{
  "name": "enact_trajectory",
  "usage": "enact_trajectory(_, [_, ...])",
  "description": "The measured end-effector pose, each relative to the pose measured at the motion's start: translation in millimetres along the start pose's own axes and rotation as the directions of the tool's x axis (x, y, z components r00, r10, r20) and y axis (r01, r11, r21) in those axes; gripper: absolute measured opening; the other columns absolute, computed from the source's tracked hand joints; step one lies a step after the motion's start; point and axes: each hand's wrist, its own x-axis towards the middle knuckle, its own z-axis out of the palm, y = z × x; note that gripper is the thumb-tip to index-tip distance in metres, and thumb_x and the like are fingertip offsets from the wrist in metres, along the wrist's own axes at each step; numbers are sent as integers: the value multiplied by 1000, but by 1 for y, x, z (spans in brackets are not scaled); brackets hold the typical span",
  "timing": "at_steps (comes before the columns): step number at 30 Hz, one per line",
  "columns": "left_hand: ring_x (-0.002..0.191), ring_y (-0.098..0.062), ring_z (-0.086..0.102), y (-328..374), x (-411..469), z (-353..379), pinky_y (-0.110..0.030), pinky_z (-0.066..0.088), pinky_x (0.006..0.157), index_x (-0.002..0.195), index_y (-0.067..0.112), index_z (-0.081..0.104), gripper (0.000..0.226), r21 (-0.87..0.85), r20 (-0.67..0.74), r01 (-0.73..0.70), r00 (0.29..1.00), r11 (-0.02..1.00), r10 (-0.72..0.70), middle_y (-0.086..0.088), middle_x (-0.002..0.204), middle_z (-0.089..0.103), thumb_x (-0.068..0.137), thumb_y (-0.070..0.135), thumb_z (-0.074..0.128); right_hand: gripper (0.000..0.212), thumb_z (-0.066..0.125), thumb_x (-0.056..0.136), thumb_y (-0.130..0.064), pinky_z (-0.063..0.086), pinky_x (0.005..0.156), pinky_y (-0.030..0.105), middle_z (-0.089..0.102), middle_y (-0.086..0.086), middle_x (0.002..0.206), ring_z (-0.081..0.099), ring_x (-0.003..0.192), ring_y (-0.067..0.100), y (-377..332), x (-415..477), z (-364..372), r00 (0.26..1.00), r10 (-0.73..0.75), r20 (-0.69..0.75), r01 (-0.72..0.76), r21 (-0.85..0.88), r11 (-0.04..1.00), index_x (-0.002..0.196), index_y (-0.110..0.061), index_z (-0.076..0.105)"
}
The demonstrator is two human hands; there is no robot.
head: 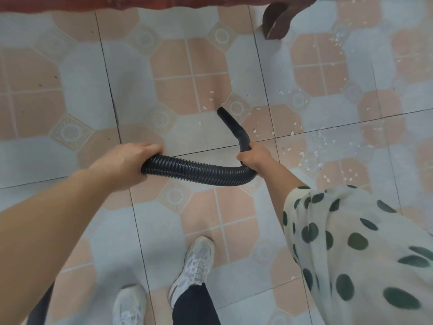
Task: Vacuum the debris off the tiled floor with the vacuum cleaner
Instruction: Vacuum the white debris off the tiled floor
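A black ribbed vacuum hose (199, 171) runs across the middle of the view and bends up into a smooth black nozzle (230, 121) that points at the tiled floor (93, 95). My left hand (127, 161) grips the ribbed hose at its left end. My right hand (254, 157) grips the bend where hose meets nozzle. Small white bits of debris (314, 146) lie scattered on the tiles right of the nozzle, with a few more debris bits (210, 99) just left of its tip. The vacuum's body is out of view.
A dark wooden furniture leg (275, 19) stands on the floor at the top right, under a dark red furniture edge (117, 3) along the top. My two white sneakers (194, 266) are at the bottom centre. A polka-dot sleeve (351, 242) fills the lower right.
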Motion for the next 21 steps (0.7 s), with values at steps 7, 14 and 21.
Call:
enact_trajectory(7, [67,-17,50,5,-1,17,-27,37,53,89,24,50,26,12,-2,-32,999,999,32,11,74,50,77,4,61,50,58,91,-21,51,86,40,56,15,124,57,107,33,3,15,-1,997,-64,-32,62,-80,995,138,-11,44])
enact_trajectory(14, [68,-17,49,17,14,22,-26,28,55,89,23,51,22,42,-28,-98,995,994,99,9,75,49,78,6,61,49,56,94,-17,52,93,45,54,14,124,57,106,33,8,27,-10,998,11,-68,-15,-62,998,140,-12,40])
enact_trajectory(21, [75,-16,50,31,13,33,-26,33,62,90,26,48,22,61,50,-119,992,991,116,9,83,52,78,11,60,48,54,92,-13,51,86,40,56,15,122,56,104,34,16,22,-11,996,-42,-82,29,-153,988,139,-14,41])
